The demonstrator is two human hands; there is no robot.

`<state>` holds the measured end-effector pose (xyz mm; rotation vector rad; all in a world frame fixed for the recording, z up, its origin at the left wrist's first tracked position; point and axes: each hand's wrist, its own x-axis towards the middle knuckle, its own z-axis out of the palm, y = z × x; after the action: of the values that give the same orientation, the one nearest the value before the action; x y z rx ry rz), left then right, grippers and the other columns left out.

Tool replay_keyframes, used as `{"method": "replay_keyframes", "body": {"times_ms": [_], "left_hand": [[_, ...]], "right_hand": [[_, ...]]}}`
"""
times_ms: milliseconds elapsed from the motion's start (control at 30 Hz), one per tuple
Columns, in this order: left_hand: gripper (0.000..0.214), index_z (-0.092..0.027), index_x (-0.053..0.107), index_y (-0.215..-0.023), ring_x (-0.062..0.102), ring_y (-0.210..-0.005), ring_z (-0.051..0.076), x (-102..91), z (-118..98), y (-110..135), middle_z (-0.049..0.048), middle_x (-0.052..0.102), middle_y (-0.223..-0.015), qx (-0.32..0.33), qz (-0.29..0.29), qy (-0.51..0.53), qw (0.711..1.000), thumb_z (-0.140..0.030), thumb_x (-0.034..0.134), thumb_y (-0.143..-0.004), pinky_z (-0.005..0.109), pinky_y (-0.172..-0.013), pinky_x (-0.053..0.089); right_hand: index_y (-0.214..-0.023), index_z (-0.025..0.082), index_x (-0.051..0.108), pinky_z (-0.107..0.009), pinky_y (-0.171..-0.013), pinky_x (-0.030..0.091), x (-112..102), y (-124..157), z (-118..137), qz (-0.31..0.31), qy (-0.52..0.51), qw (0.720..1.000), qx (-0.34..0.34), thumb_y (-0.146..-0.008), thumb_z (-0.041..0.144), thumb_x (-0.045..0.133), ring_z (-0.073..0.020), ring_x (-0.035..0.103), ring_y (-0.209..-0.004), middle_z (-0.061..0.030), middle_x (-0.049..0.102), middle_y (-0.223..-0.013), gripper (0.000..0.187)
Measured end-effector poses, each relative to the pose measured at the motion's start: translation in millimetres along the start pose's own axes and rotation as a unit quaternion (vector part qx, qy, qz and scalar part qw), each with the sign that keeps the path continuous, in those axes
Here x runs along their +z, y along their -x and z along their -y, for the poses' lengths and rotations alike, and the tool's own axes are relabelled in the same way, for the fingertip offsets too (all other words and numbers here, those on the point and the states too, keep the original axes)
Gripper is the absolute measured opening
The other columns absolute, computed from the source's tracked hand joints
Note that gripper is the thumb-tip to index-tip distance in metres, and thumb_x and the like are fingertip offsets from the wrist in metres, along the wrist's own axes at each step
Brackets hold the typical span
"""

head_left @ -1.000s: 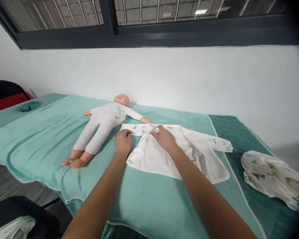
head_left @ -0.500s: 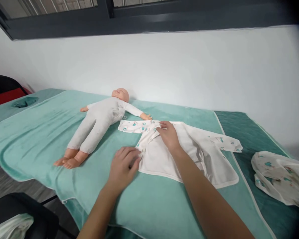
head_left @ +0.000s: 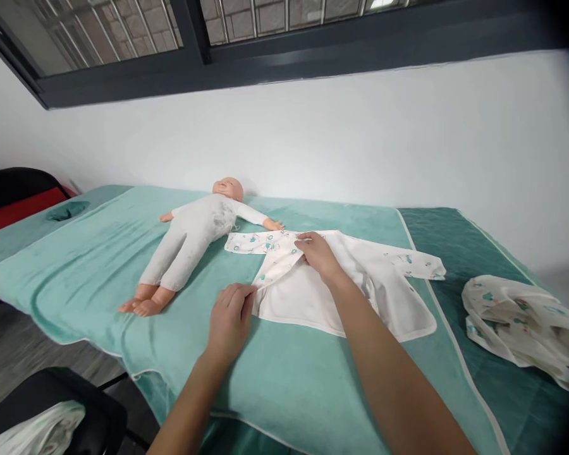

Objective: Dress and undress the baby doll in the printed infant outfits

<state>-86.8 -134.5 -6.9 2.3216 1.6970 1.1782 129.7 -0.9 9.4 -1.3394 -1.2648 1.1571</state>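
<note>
A white baby garment (head_left: 313, 294) with small teal prints lies spread on the light green towel (head_left: 99, 265). My left hand (head_left: 230, 319) rests at the garment's lower left corner, fingers curled on its hem. My right hand (head_left: 315, 253) pinches the front flap near the neckline. A baby doll (head_left: 194, 237) in a pale grey suit lies on its back just left of the garment, arms out, head toward the wall.
A second crumpled printed garment (head_left: 516, 322) lies at the right on the darker green cover (head_left: 459, 243). A white wall runs behind the bed, with a dark window frame above. A black chair (head_left: 52, 404) with white cloth stands at the lower left.
My left hand moved from the garment's upper left edge down to its lower left corner. My right hand stayed at the neckline. The view shifted slightly.
</note>
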Motion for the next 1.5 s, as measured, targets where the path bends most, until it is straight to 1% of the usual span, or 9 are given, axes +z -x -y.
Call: {"method": "replay_keyframes", "body": {"times_ms": [133,500,667,767,833,1000,1167,1333,1500], "left_hand": [[0.014,-0.021,0.060,-0.097,0.058,-0.074,0.013,1.7,-25,1,0.0002,0.064,-0.084,-0.058,-0.022,0.091,0.994,-0.022,0.047,-0.097,0.025,-0.067,0.046],[0.015,-0.022,0.062,-0.105,0.062,-0.081,0.018,35.3,-54,8,0.0031,0.068,-0.089,0.136,0.029,-0.035,0.990,-0.017,0.053,-0.094,0.031,-0.074,0.047],[0.015,-0.023,0.062,-0.103,0.062,-0.085,0.015,30.3,-45,9,0.0024,0.067,-0.095,-0.026,-0.032,0.108,0.993,-0.020,0.049,-0.096,0.027,-0.076,0.048],[0.015,-0.023,0.059,-0.106,0.060,-0.088,0.016,26.5,-37,7,0.0038,0.063,-0.101,-0.205,-0.172,0.156,0.951,-0.024,0.048,-0.096,0.028,-0.075,0.049],[0.019,-0.023,0.056,-0.111,0.057,-0.102,0.018,25.2,-33,5,0.0067,0.057,-0.113,-0.244,-0.249,0.152,0.925,-0.021,0.050,-0.093,0.031,-0.084,0.050],[0.022,-0.021,0.058,-0.106,0.049,-0.120,0.022,26.7,-34,5,0.0089,0.055,-0.121,-0.152,-0.232,0.053,0.959,-0.011,0.049,-0.088,0.042,-0.105,0.039],[0.024,-0.022,0.061,-0.093,0.058,-0.093,0.021,30.6,-38,6,0.0024,0.067,-0.090,-0.033,-0.112,-0.004,0.993,-0.004,0.045,-0.086,0.046,-0.102,0.040],[0.024,-0.021,0.063,-0.092,0.060,-0.097,0.022,33.0,-43,7,0.0039,0.069,-0.092,0.086,-0.075,-0.044,0.992,-0.005,0.047,-0.086,0.039,-0.090,0.045],[0.023,-0.020,0.062,-0.090,0.060,-0.086,0.021,35.1,-45,7,0.0045,0.069,-0.088,0.079,-0.036,-0.073,0.994,-0.005,0.045,-0.087,0.035,-0.077,0.043]], "right_hand": [[-0.105,0.021,0.056,-0.025,-0.056,0.049,-5,-2,0,-0.014,-0.030,0.999,-0.005,-0.078,0.041,0.056,-0.0123,0.059,-0.063,0.0005,0.063,-0.084,0.034],[-0.101,0.022,0.058,-0.036,-0.081,0.044,-18,-11,-17,-0.121,0.109,0.986,-0.035,-0.067,0.023,0.057,-0.0245,0.059,-0.091,-0.0021,0.061,-0.084,0.033],[-0.108,0.020,0.060,-0.038,-0.080,0.050,-15,-8,-8,-0.076,0.084,0.993,-0.029,-0.076,0.032,0.059,-0.0245,0.065,-0.090,-0.0074,0.068,-0.097,0.035],[-0.129,0.024,0.052,-0.034,-0.082,0.054,-2,-10,-3,0.016,0.018,0.997,-0.076,-0.087,0.044,0.052,-0.0203,0.068,-0.099,-0.0067,0.070,-0.114,0.046],[-0.135,0.025,0.049,-0.035,-0.092,0.052,8,-10,-4,0.075,0.003,0.988,-0.134,-0.090,0.045,0.051,-0.0194,0.063,-0.115,-0.0079,0.064,-0.130,0.049],[-0.122,0.023,0.061,-0.037,-0.106,0.044,23,-5,-15,0.097,0.075,0.971,-0.204,-0.089,0.032,0.055,-0.0195,0.057,-0.125,-0.0058,0.062,-0.134,0.035],[-0.121,0.018,0.063,-0.037,-0.111,0.039,21,7,-20,0.058,0.180,0.954,-0.233,-0.089,0.017,0.050,-0.0198,0.054,-0.125,-0.0087,0.063,-0.131,0.035],[-0.130,0.007,0.056,-0.046,-0.118,0.024,18,36,-19,0.031,0.280,0.927,-0.249,-0.088,0.019,0.053,-0.0291,0.035,-0.141,-0.0205,0.048,-0.146,0.044],[-0.136,0.012,0.052,-0.045,-0.116,0.029,-7,82,-19,0.072,0.415,0.867,-0.267,-0.095,0.032,0.049,-0.0289,0.036,-0.142,-0.0156,0.046,-0.150,0.046]]}}
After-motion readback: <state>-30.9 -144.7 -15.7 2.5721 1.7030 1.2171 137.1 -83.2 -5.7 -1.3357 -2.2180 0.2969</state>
